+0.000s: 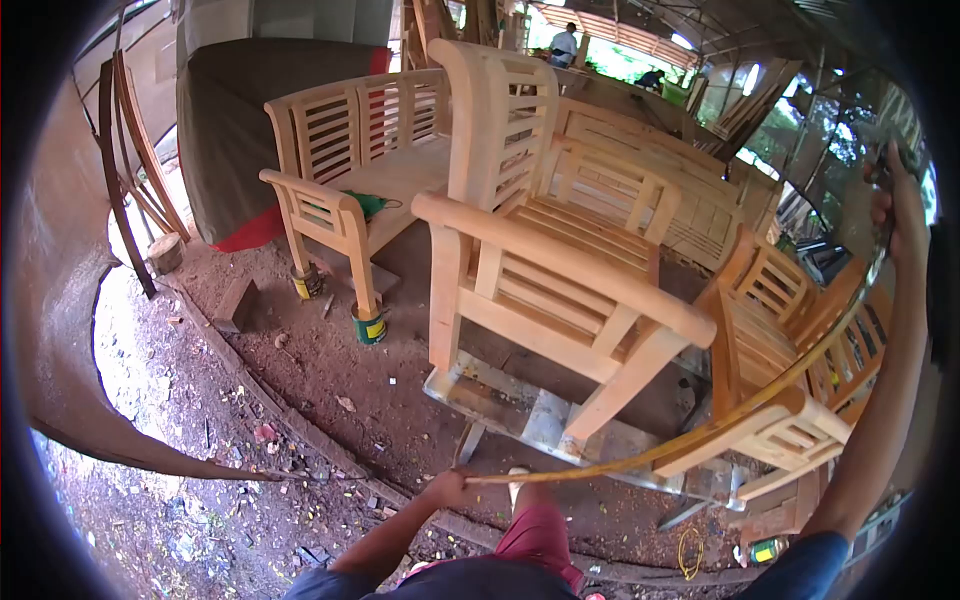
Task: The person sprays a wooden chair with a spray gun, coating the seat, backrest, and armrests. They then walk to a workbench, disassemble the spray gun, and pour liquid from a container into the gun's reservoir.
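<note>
My left hand (449, 488) is closed around the end part of a long yellowish-brown hose (700, 432) near my knee. From there the hose curves right and up past the benches to my raised right hand (897, 190). Those fingers are wrapped round a dark metal tool that looks like a spray gun (884, 158), blurred at the edge of the view. In front of me a pale wooden armchair (565, 275) with slatted back and sides stands on a paint-splashed low support (548, 415). The hose passes in front of it without visible contact.
A slatted wooden bench (345, 185) stands behind on the left, its legs in tins (369, 325). More wooden chairs (775, 330) are at right. A wooden block (236, 304) and a long beam (270, 395) lie on littered ground. One person (563, 46) is far back.
</note>
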Tool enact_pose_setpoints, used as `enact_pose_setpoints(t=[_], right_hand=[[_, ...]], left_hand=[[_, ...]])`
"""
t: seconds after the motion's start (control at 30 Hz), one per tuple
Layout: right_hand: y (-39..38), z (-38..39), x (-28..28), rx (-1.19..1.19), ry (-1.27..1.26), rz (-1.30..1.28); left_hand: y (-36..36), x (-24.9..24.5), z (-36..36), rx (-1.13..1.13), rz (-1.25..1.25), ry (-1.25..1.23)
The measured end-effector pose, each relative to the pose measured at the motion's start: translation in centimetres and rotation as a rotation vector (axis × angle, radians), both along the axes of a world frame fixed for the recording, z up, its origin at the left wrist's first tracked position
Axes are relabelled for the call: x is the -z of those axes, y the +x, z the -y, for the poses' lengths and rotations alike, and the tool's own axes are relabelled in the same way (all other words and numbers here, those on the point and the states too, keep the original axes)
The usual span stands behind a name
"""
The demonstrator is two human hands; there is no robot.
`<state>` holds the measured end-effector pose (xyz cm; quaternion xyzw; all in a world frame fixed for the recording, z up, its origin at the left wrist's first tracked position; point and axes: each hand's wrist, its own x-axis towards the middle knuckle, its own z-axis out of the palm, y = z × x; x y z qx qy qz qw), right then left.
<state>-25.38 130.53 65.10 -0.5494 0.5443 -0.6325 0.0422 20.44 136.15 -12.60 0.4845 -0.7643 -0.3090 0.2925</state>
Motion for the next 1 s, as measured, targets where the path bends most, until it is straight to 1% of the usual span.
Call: enact_pose_setpoints(t=[0.03, 0.07, 0.13, 0.17, 0.2, 0.23, 0.27, 0.3, 0.33, 0.37, 0.43, 0.5, 0.53, 0.57, 0.63, 0.67, 0.8, 0.9, 0.97, 1.0], right_hand=[[-2.3, 3.7, -0.6, 0.077, -0.009, -0.088], [-4.2, 7.2, -1.3, 0.149, -0.014, -0.117], [-7.6, 14.5, -2.6, 0.282, -0.010, -0.185], [-9.5, 18.1, -3.2, 0.343, 0.007, -0.257], [-11.3, 21.7, -4.0, 0.403, 0.023, -0.328], [-9.2, 23.8, -2.7, 0.399, -0.030, -0.342], [-7.0, 25.9, -1.4, 0.395, -0.082, -0.356], [-7.8, 29.4, -0.4, 0.338, -0.046, -0.370], [-8.5, 32.7, 0.5, 0.282, -0.020, -0.390], [-8.7, 35.9, 1.4, 0.221, 0.002, -0.414], [-8.3, 42.2, 5.0, 0.158, 0.029, -0.340], [-3.6, 42.6, 8.0, -0.009, 0.136, -0.227], [-4.0, 45.4, 9.9, -0.074, 0.203, -0.237], [-4.5, 48.5, 12.3, -0.143, 0.271, -0.248], [-4.2, 52.9, 17.2, -0.280, 0.278, -0.249], [-3.1, 53.4, 18.3, -0.331, 0.301, -0.236], [-0.1, 54.2, 24.2, -0.501, 0.422, -0.231], [0.5, 54.8, 29.5, -0.620, 0.386, -0.324], [2.7, 50.3, 28.3, -0.688, 0.524, -0.276], [3.8, 48.3, 27.8, -0.718, 0.591, -0.251]], left_hand=[[-0.2, -2.1, 0.5, -0.072, -0.036, 0.090], [-0.7, -5.9, 0.2, -0.146, -0.074, 0.177], [-2.8, -10.0, -0.7, -0.185, -0.064, 0.203], [-4.2, -14.8, -1.4, -0.198, -0.030, 0.307], [-5.0, -16.0, -1.7, -0.096, -0.078, 0.202], [-6.3, -21.6, -1.7, -0.103, -0.086, 0.369], [-6.7, -23.7, -1.4, -0.035, 0.037, 0.319], [-7.3, -27.7, -0.5, -0.064, -0.051, 0.262], [-7.9, -33.0, 1.3, -0.093, -0.145, 0.197], [-8.7, -36.8, 2.7, -0.129, -0.246, 0.127], [-8.1, -40.0, 3.3, -0.094, -0.109, 0.098], [-9.2, -45.8, 4.9, -0.041, -0.060, 0.046], [-9.6, -47.5, 5.5, 0.013, -0.098, 0.041], [-10.5, -49.1, 6.0, 0.012, -0.165, 0.066], [-12.2, -52.1, 7.5, 0.009, -0.295, 0.099], [-13.3, -53.6, 8.8, 0.043, -0.282, -0.027], [-15.2, -54.3, 10.5, -0.038, -0.263, 0.030], [-15.5, -54.2, 11.1, -0.069, -0.288, 0.103], [-15.1, -54.0, 11.2, -0.056, -0.251, 0.131], [-15.2, -54.0, 11.3, -0.084, -0.268, 0.090]])
